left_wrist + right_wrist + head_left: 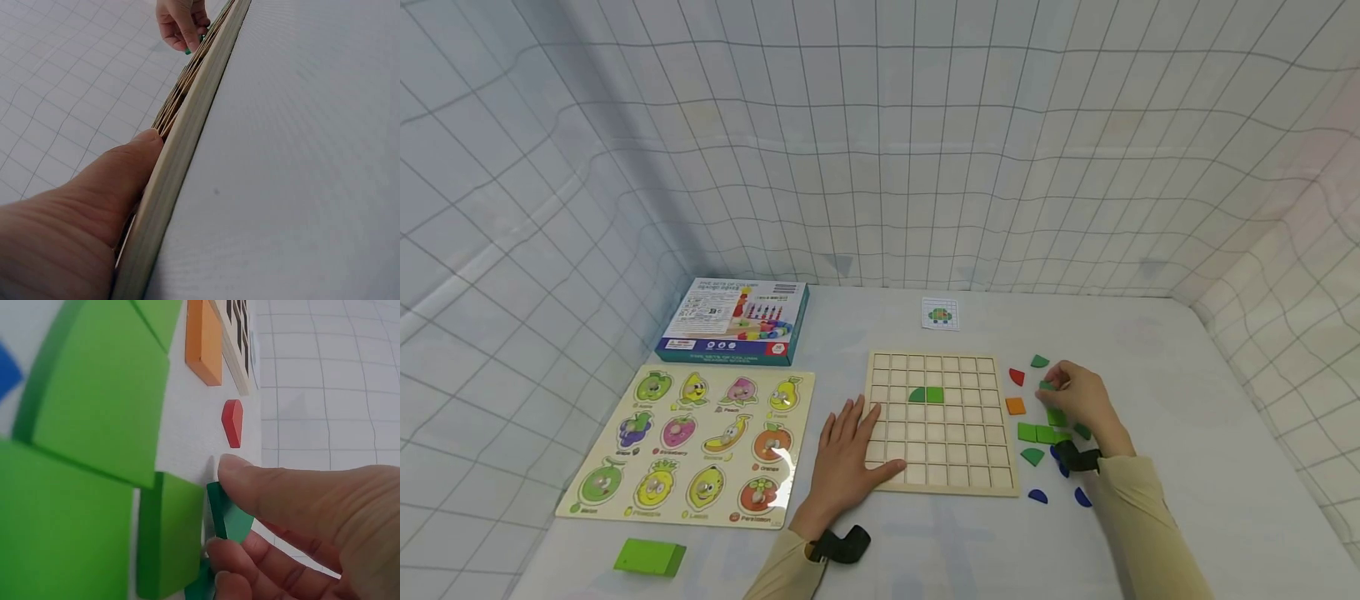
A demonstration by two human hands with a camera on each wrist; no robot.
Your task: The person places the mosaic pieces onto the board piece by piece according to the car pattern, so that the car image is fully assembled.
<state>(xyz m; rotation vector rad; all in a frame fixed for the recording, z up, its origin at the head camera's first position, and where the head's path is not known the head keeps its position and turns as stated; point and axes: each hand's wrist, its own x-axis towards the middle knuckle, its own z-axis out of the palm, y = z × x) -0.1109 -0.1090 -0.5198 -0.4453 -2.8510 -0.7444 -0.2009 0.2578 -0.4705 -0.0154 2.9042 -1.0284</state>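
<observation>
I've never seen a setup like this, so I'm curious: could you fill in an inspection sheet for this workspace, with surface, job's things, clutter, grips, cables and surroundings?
Surface: white tabletop.
Job's things: grid board holding a green quarter-round and green square; loose coloured pieces to its right; pattern card beyond it.
Clutter: fruit puzzle, printed box, green block.
Grips: both bare hands; left grip rests at the grid board's left side, right grip pinches a dark green piece.
Cables: nothing seen.
Surroundings: pale walls with a grid pattern.
</observation>
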